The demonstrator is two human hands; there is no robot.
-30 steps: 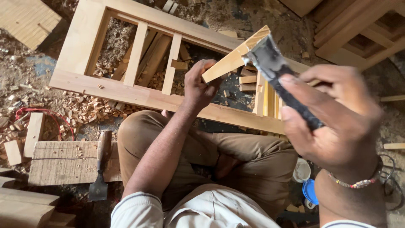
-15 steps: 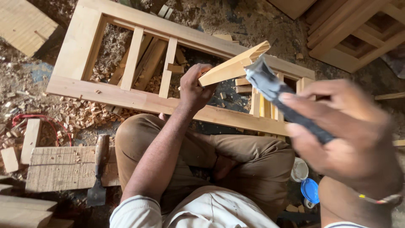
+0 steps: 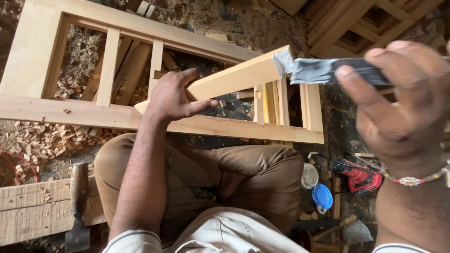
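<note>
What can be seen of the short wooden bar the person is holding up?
The wooden bar is pale, square-edged, planed timber, tilted with its far end raised toward the right. The left hand grips its lower end, thumb along the near face. At the raised end, the grey blade of a flat tool, held in the right hand, meets the end face. It hangs above the slatted wooden frame.

Frame [image 3: 140, 117] lies across floor, ahead of knees.
Hammer [image 3: 77, 206] on plank [image 3: 33, 213], left; drill [image 3: 358, 175] right, beside lid [image 3: 322, 196].
</note>
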